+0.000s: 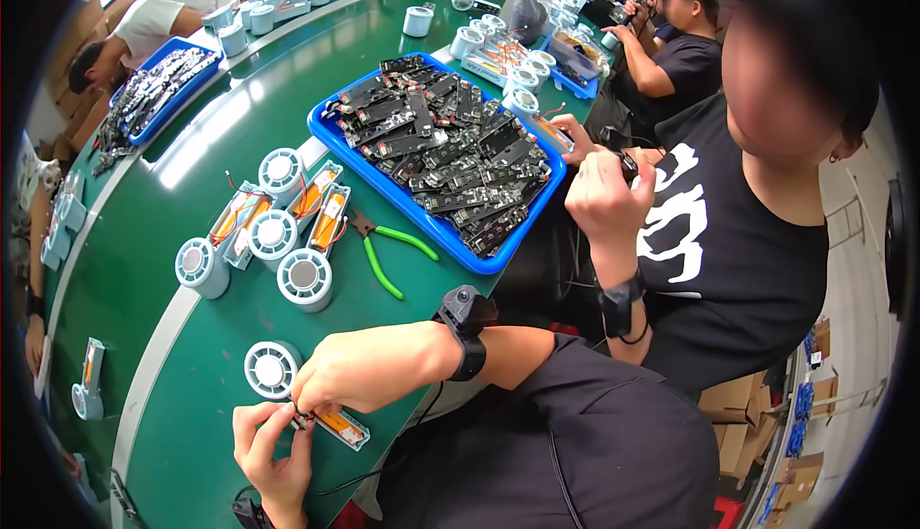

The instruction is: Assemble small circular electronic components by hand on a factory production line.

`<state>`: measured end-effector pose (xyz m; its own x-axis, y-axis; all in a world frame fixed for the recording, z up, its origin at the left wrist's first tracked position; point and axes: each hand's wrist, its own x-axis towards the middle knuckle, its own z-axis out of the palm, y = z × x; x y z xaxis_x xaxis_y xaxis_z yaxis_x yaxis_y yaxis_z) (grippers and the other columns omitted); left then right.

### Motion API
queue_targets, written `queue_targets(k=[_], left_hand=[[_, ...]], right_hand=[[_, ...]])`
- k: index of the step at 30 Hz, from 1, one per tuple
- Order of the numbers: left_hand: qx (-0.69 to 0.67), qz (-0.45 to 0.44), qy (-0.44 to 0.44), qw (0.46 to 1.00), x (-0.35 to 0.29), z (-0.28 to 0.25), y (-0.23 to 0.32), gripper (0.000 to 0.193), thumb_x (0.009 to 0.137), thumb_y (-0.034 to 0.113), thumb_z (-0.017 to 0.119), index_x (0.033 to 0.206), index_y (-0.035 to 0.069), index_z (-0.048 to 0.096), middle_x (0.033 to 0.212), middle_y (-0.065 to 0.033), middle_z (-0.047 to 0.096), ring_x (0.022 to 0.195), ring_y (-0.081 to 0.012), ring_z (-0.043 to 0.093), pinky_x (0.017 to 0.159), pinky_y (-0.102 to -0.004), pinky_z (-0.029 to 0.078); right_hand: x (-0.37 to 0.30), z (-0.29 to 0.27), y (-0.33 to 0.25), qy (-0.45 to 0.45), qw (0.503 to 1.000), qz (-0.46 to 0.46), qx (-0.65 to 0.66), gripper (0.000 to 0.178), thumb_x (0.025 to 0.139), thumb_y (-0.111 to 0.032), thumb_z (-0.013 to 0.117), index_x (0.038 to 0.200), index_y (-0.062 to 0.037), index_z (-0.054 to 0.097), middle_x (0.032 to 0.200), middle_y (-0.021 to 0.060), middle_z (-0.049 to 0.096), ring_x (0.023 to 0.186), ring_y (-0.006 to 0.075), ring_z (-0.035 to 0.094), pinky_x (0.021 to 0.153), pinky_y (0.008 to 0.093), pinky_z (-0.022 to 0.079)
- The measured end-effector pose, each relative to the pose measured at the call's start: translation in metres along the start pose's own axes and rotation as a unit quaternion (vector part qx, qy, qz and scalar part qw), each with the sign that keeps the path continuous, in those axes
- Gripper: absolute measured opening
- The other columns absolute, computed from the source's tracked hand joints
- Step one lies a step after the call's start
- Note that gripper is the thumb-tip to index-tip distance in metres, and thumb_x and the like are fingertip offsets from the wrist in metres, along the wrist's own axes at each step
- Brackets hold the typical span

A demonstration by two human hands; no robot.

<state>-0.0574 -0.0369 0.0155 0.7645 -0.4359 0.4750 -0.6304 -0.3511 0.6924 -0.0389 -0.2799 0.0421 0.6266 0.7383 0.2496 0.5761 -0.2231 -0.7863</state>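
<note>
My left hand (273, 457) and my right hand (379, 366) meet at the near edge of the green table. Both have their fingers pinched around something small and dark with thin wires, mostly hidden between the fingertips. Just behind and beneath them lies a light-blue handheld fan (272, 369), its round head facing up. From under my right hand its opened handle (343, 427) sticks out, an orange battery inside. A black strap with a small camera (467, 318) is around my right wrist.
Several similar fans (273, 234) lie farther back, beside green-handled cutters (393, 251). A blue tray (484, 263) holds many black circuit boards. To the right, a co-worker's hand (604, 198) works close by. A single fan (88, 402) lies at far left.
</note>
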Motion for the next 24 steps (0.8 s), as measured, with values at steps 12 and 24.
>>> queue_targets(k=[12,24], left_hand=[[-0.016,-0.019,0.006,1.0,-0.005,-0.008,0.001,0.045,0.065,-0.015,0.077,0.106,0.003,0.072,0.098,-0.0097,0.067,0.073,-0.0189,0.062,0.058,-0.0286,0.047],[-0.032,-0.102,-0.024,0.994,-0.003,-0.019,0.008,0.042,0.072,-0.01,0.079,0.112,0.001,0.072,0.11,-0.0117,0.063,0.069,-0.0121,0.063,0.058,-0.0229,0.05]], right_hand=[[0.006,0.031,0.003,0.204,0.976,-0.021,0.077,0.012,0.083,-0.005,0.078,0.094,-0.0025,0.075,0.089,0.0081,0.074,0.078,0.0242,0.072,0.066,0.0356,0.056],[0.01,0.049,0.003,0.241,0.963,0.016,0.116,0.011,0.081,-0.002,0.078,0.092,-0.0038,0.074,0.09,0.0108,0.075,0.082,0.027,0.073,0.073,0.0348,0.058]])
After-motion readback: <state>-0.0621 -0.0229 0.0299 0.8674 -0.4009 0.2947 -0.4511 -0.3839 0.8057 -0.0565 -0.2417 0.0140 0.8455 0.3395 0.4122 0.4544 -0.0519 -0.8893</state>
